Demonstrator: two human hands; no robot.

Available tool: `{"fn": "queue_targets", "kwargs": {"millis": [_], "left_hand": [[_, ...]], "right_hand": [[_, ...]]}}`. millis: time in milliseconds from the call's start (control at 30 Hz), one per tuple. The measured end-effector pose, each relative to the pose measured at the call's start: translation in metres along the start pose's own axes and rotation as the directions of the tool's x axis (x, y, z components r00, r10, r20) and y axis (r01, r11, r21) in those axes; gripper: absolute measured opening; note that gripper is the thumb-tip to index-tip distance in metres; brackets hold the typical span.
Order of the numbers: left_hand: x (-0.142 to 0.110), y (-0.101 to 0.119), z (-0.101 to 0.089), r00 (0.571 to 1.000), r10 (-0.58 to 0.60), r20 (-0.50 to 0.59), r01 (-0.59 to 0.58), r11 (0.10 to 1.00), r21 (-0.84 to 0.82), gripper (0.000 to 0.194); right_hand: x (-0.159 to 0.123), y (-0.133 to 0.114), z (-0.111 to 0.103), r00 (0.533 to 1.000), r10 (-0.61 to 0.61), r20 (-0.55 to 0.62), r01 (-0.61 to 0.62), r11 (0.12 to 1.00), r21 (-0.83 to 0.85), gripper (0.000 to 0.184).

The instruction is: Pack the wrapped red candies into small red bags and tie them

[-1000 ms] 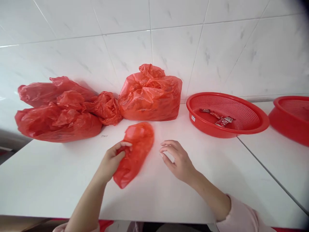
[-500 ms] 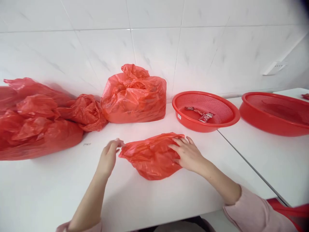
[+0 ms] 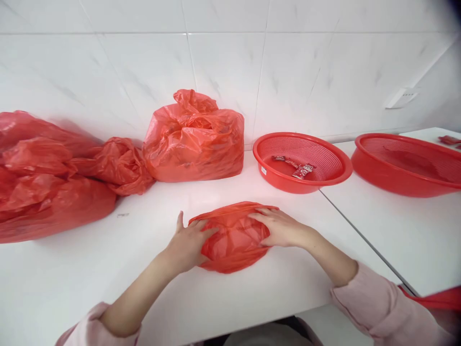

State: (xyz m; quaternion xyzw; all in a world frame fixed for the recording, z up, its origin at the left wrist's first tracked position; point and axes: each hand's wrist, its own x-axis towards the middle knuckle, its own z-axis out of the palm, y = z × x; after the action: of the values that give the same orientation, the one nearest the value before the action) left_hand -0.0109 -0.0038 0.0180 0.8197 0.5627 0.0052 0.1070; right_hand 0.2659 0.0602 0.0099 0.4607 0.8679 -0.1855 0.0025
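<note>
A red plastic bag (image 3: 234, 240) lies on the white table in front of me, its mouth spread into a rounded shape. My left hand (image 3: 189, 245) rests at the bag's left side, fingers spread, some of them reaching inside the rim. At the opposite side my right hand (image 3: 279, 227) has its fingers apart, their tips inside the bag's opening. Neither hand is closed around the plastic. The bag's sides under both hands are partly hidden.
A full, knotted red bag (image 3: 194, 144) stands against the tiled wall. More bulging red bags (image 3: 54, 178) fill the left side. At the right are a red mesh basket (image 3: 302, 185) with a few small wrapped packets (image 3: 303, 171) and a second red basket (image 3: 403, 180).
My left hand has moved right, from the bag's left corner onto its opening, with fingers now spread. The bag's mouth has become wider and rounder. My right hand remains at the right side.
</note>
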Motion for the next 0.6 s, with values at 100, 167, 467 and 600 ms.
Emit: {"fn": "queue_targets", "kwargs": {"millis": [100,167,467,600], "left_hand": [[0.004,-0.002,-0.002,0.992,0.051,-0.119,-0.069,0.986,-0.152,0.051],[0.01,0.002,-0.003,0.95,0.052,-0.309,-0.124,0.968,-0.217,0.033],[0.019,-0.003,0.021,0.658,-0.2,-0.726,-0.143,0.913,-0.381,0.012],[0.018,-0.005,0.022,0.627,-0.362,-0.69,-0.079,0.851,-0.519,0.016]], "right_hand": [[-0.007,0.004,-0.014,0.977,-0.007,-0.214,0.026,0.996,0.085,0.048],[-0.008,0.008,-0.028,0.889,0.013,-0.459,0.032,0.995,0.089,0.027],[-0.01,0.069,-0.078,0.771,0.342,-0.537,-0.294,0.939,0.176,0.03],[-0.005,0.099,-0.112,0.741,0.385,-0.55,-0.307,0.923,0.233,0.031]]}}
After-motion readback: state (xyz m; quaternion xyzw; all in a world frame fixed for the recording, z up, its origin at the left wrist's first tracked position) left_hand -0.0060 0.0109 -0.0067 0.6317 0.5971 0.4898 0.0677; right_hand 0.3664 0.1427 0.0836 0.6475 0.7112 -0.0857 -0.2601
